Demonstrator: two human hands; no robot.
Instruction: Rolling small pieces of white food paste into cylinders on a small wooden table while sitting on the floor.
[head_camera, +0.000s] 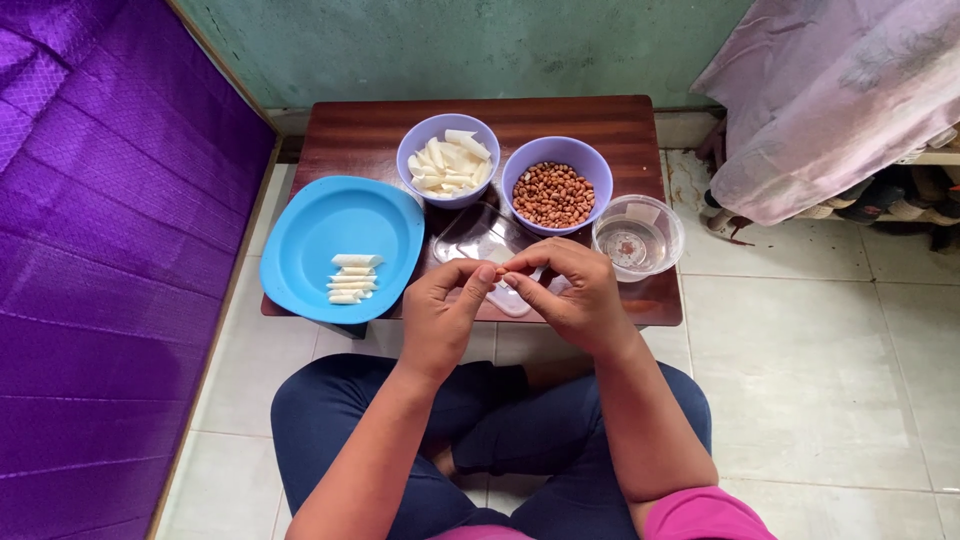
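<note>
So: both hands meet over the near edge of the table (350, 125), fingertips pinched together on one small thing between them. The thing is mostly hidden by the fingers; only a reddish-brown speck shows at the tips, peanut-coloured, can't confirm more. It sits just above the clear lid (480, 240), apart from every bowl.

Left to right:
- Blue plate (300, 235), one, at the table's left end, overhanging the edge. Holds a short stack of white strips (354, 278), about five, lying flat and parallel.
- Left hand (438, 310): thumb and forefinger pressed together on the small piece.
- White-stick bowl (412, 140), lilac, one. Filled with pale sticks, piled loose, too many to count.
- Clear lid, one, flat on the table, partly under the hands.
- Right hand (570, 295): fingertips pinching the same piece, touching the left hand's tips.
- Peanut bowl (600, 165), lilac, one. Full of red-brown peanuts, skins on.
- Clear tub (675, 235), one, at the right edge. Holds some clear liquid and a small pale piece.

Count: two lilac bowls, one plate, one tub, one lid. Bowls touch each other; tub sits just beside the peanut bowl.
</note>
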